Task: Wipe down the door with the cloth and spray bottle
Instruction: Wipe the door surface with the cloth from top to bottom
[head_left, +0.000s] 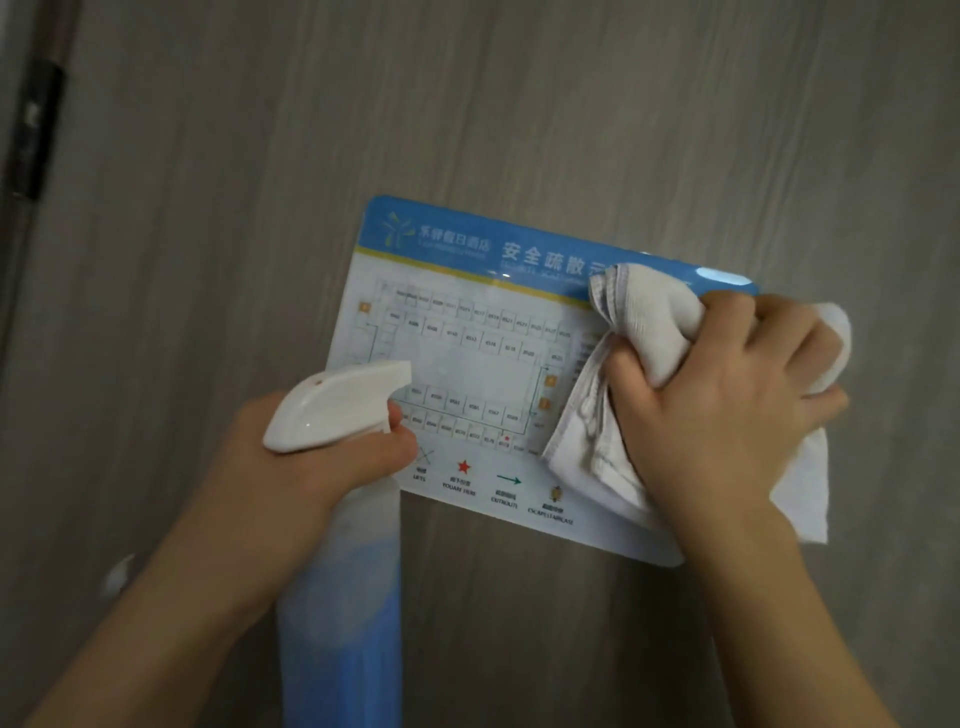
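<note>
Cloth (644, 332) bunched in right hand (727, 395); left hand (311, 467) grips spray bottle (343, 597).

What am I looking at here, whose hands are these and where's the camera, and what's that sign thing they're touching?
There is no machine here: these are a person's two bare hands, filmed by one wide-angle camera worn on their head, looking forward and down.

The grey wood-grain surface is a door, with a dark hinge at its left edge. Fixed to the door is a glossy evacuation plan, blue across the top, with a floor map and a red "you are here" star.

The left hand grips a spray bottle holding blue liquid, its white nozzle pointing toward the plan. The right hand holds a bunched white cloth and presses it on the plan's right side.
</note>
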